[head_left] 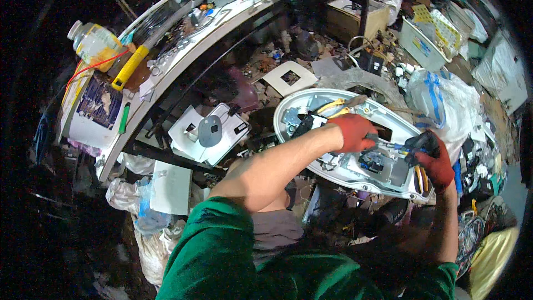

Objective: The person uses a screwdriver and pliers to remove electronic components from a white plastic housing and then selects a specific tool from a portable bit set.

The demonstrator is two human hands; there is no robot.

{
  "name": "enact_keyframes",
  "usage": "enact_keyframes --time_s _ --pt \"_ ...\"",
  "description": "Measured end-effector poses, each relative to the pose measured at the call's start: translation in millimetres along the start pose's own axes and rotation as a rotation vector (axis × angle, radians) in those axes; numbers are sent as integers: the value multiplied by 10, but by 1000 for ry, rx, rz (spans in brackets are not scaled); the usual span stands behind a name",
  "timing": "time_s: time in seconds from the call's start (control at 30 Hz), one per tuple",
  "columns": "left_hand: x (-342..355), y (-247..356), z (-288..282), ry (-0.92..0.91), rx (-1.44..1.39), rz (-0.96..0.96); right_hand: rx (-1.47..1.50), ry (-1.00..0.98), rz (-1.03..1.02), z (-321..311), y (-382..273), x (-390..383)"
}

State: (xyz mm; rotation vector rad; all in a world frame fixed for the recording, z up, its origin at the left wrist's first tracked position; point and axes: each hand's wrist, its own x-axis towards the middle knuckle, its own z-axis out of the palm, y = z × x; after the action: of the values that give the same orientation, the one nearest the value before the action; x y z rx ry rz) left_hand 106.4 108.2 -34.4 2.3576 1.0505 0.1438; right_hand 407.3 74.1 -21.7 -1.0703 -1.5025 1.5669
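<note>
A large white, oval-ended plastic casing [288, 100] lies in front of me, with parts and tools inside it. My left hand [355, 133], in a red and dark glove, is closed over the casing's middle; what its fingers pinch is too small to tell. From the right, my right hand [436, 158], gloved alike, closes round a thin tool that looks like a screwdriver [393, 146], its tip pointing toward my left hand. Yellow-handled pliers [331, 106] rest at the casing's far left end. Dark electronic parts [371, 161] sit below my hands.
A littered bench [191, 50] curves along the left, bearing a yellow-handled hammer [130, 66] and a plastic jar [94, 44]. White plastic panels [191, 133] lie left of the casing. Beyond it are a pale bin [425, 44] and a clear plastic bag [444, 100]. Scrap covers the floor.
</note>
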Motion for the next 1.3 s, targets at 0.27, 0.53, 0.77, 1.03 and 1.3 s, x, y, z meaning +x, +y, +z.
enact_keyframes --time_s 0.27,0.53,0.77,1.03,1.3 --pt "-741 375 101 309 434 420 -1015 -411 -139 466 -382 -570" --pt "-1216 1255 294 -223 332 342 -508 -514 20 1112 45 -1445" --pt "-1325 1444 564 -448 233 607 -323 -270 -285 1446 418 -2198" --pt "-1054 1525 170 -274 414 338 12 -75 -24 927 772 -2826" --pt "-1071 794 220 212 179 -93 503 -44 267 662 581 -2762"
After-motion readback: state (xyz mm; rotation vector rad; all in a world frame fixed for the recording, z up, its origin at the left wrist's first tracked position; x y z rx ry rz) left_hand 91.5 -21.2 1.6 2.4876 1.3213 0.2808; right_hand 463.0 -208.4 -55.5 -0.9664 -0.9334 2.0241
